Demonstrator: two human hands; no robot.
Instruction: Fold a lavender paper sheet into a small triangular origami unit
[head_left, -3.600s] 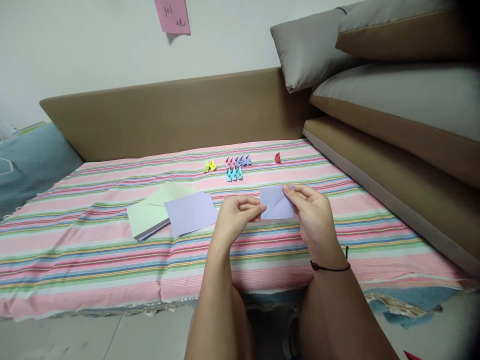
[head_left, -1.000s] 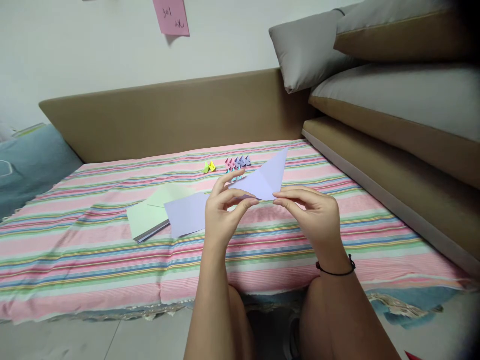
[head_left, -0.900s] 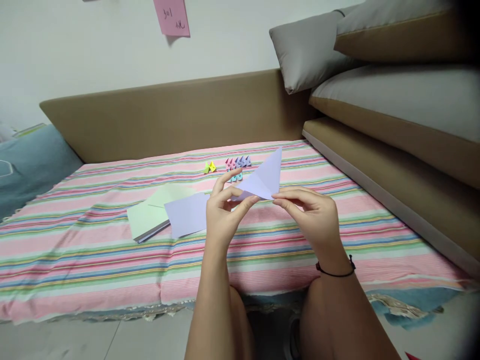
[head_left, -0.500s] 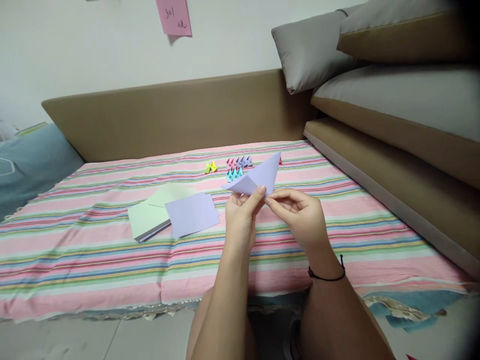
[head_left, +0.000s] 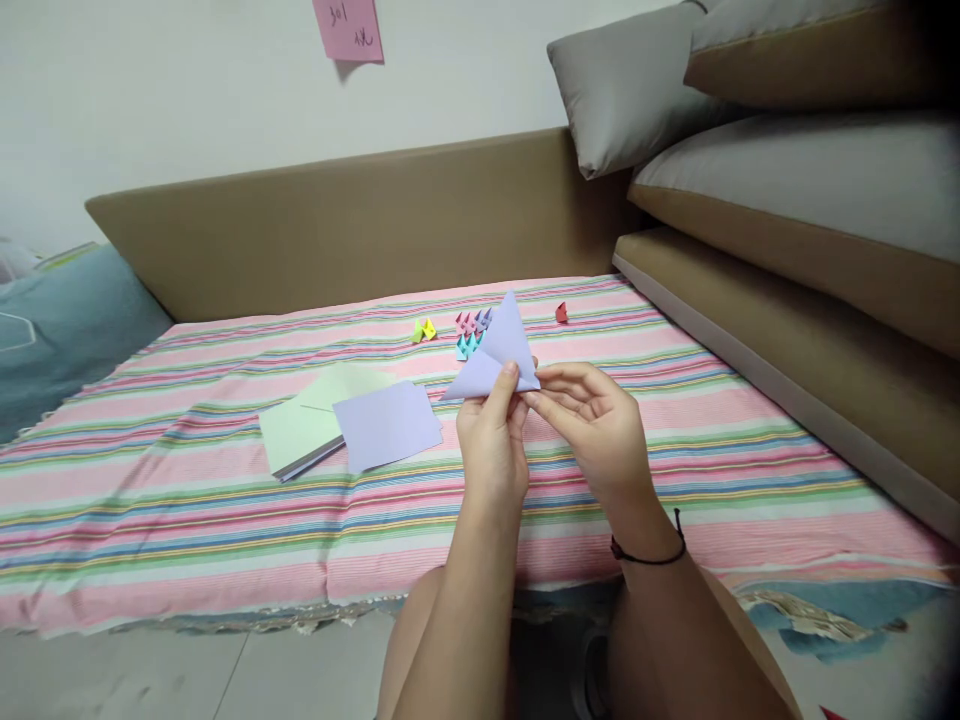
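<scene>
Striped cloth (head_left: 225, 540) lies beneath folded lilac paper (head_left: 508, 338) pinched tight by left hand (head_left: 491, 438) and right hand (head_left: 604, 430).

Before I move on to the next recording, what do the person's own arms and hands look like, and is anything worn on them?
The left hand and right hand are ungloved, and both forearms are bare. The right wrist wears a thin, dark cord bracelet with a loose end sticking up; the left wrist shows none.
</scene>
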